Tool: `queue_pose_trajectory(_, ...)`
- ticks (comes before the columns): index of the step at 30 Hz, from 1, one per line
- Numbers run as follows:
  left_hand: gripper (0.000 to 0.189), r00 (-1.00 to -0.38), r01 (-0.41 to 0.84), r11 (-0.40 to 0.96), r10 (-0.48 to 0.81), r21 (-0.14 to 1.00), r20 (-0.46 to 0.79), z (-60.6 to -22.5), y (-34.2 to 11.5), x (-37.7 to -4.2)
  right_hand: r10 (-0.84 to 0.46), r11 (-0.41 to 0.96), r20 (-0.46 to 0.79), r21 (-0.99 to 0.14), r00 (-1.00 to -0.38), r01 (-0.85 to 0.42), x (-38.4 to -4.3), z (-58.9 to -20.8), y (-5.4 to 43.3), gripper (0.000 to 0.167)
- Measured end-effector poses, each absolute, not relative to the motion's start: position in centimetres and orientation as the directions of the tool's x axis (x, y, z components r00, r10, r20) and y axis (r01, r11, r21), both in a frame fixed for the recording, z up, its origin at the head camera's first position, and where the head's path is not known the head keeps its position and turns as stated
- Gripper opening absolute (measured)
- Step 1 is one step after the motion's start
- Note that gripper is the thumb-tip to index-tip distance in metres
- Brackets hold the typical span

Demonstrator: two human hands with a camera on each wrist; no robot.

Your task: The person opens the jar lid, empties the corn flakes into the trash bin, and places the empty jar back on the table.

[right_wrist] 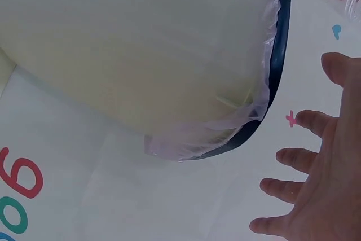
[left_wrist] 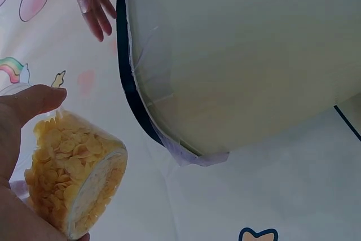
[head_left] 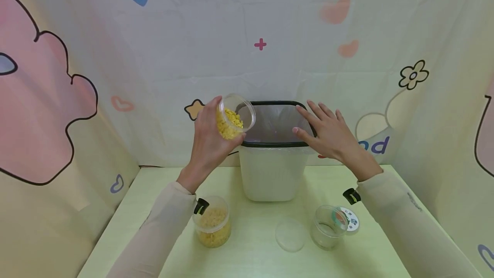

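My left hand (head_left: pixel 212 134) grips a clear plastic jar (left_wrist: pixel 76 173) part filled with yellow flakes (head_left: pixel 230 124) like cornflakes. The jar is tilted, its open mouth facing the bin at the left of the rim. A white trash bin (head_left: pixel 272 175) with a black rim (head_left: pixel 278 144) and a thin liner bag (right_wrist: pixel 208 134) stands at the back of the table. Over the bin's right rim, my right hand (head_left: pixel 328 130) is spread with fingers straight, holding nothing. In the right wrist view its fingers (right_wrist: pixel 282 190) are apart from the rim.
A second clear jar (head_left: pixel 212 226) with yellow contents stands at the front left of the table (head_left: pixel 254 248). Front right are a clear lid (head_left: pixel 290 235), an empty clear jar (head_left: pixel 326 231) and a round printed lid (head_left: pixel 352 220). A patterned curtain (head_left: pixel 193 46) hangs behind the bin.
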State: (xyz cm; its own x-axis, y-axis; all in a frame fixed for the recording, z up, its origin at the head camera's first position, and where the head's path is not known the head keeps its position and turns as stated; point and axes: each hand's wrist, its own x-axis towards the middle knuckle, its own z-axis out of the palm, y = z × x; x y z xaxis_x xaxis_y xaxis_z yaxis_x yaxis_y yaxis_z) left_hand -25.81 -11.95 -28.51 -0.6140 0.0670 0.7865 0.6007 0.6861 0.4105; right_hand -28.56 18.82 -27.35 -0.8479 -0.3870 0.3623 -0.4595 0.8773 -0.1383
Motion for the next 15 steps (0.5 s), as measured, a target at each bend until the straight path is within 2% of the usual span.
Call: queue_pose_trajectory(15, 0.098, -0.635, 0.579, 0.709, 0.081, 0.403, 0.768, -28.0, -11.4, -26.7, -0.356, 0.884, 0.273, -0.213, -0.894, -0.417, -30.7, -27.5, 19.3, 0.069)
